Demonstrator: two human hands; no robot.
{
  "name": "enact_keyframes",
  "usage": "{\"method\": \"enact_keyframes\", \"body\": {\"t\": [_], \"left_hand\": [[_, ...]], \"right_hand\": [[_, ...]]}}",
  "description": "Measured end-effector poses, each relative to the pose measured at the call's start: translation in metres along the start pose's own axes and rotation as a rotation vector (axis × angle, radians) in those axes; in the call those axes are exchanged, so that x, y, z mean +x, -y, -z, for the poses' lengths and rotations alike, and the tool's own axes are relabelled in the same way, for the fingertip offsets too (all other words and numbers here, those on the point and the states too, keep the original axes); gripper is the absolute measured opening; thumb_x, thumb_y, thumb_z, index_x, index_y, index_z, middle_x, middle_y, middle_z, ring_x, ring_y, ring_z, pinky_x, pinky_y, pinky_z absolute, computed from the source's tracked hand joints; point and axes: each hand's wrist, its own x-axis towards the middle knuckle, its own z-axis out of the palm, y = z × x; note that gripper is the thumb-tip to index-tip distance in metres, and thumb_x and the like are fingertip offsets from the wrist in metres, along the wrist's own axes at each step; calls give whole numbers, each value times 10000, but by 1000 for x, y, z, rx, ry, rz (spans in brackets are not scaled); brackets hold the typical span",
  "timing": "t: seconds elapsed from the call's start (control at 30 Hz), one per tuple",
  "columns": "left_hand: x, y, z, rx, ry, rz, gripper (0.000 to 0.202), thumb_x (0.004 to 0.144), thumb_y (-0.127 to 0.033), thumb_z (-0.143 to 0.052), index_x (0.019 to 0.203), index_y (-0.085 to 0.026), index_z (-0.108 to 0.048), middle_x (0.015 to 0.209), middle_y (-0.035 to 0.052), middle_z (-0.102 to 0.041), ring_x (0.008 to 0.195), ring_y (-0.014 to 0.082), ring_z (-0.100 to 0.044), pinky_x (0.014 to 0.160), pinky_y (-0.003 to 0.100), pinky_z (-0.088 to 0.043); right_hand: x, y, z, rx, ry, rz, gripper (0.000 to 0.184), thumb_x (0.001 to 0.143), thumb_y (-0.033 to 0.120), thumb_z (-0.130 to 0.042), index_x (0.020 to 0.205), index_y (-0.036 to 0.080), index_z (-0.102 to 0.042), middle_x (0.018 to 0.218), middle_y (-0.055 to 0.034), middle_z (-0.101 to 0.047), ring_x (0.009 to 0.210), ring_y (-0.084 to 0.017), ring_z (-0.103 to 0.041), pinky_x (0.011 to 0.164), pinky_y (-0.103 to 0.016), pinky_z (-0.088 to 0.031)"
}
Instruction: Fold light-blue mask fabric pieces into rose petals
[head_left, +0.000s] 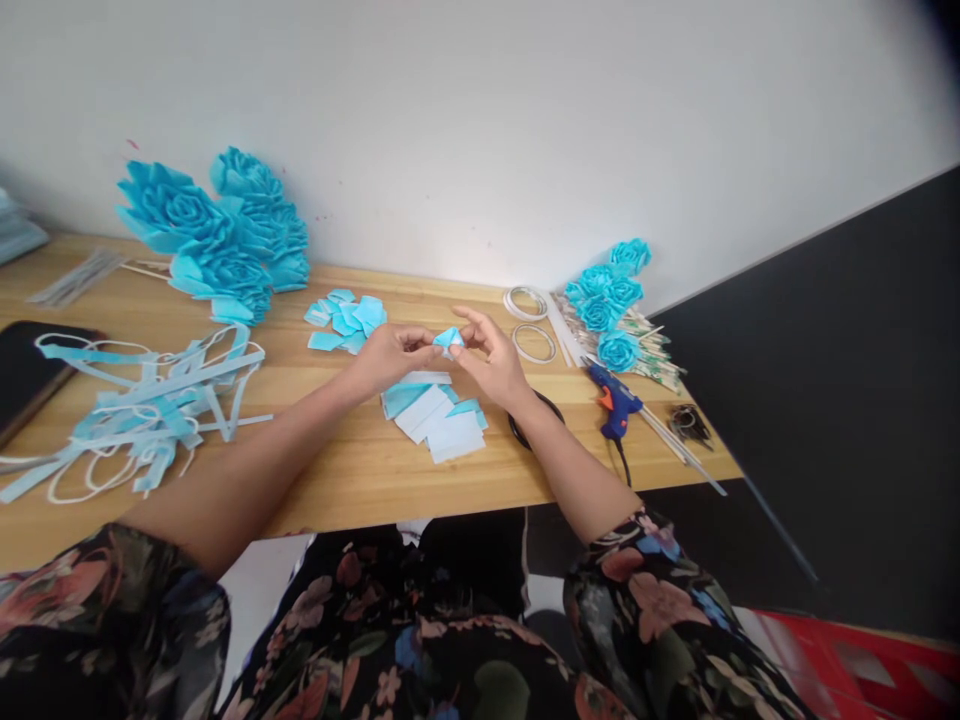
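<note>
My left hand (390, 357) and right hand (491, 360) pinch a small blue paper piece (448, 340) between them above the table (352, 470). Just below lies a pile of squares (439, 415). A glue gun (615, 400) sits to my right, near paper roses (607, 300).

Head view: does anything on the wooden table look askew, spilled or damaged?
Nothing looks damaged. The blue ribbon strips lie in a loose tangle at the left, and the glue gun lies on its side by the front edge, its cord hanging off the wooden table.

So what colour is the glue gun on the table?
The glue gun is blue with an orange trigger; head view.
</note>
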Motion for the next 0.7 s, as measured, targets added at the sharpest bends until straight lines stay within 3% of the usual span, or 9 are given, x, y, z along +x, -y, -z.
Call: {"method": "enact_keyframes", "body": {"t": [0.17,0.33,0.5,0.7], "left_hand": [[0,-4,-1,12,-10,10,248,755,-375,-638,636,-161,-603,562,-37,-497,524,80,-370,507,235,-273],[-1,-8,-1,50,11,20,263,760,-374,-639,612,-161,-598,535,-44,-467,518,78,-353,507,234,-266],[-1,-4,0,43,-19,48,241,762,-379,-644,673,-155,-644,576,-29,-533,528,82,-403,509,230,-288],[-1,-5,0,63,-14,72,234,768,-365,-629,677,-151,-646,577,-26,-538,518,82,-407,515,235,-294]], "right_hand": [[0,0,2,2,-14,-5,418,966,366,-484,1355,212,-503,884,-26,-691,796,-156,-646,762,-312,-542],[1,-6,-2,68,-45,-42,489,908,373,-579,1363,219,-490,905,-32,-697,814,-159,-660,767,-314,-560],[2,-8,-2,89,-124,-81,469,869,357,-631,1308,221,-539,852,-12,-671,785,-157,-649,761,-314,-562],[0,-7,3,71,-109,-75,392,967,399,-482,1314,223,-539,838,-17,-673,762,-161,-639,763,-332,-560]]}}
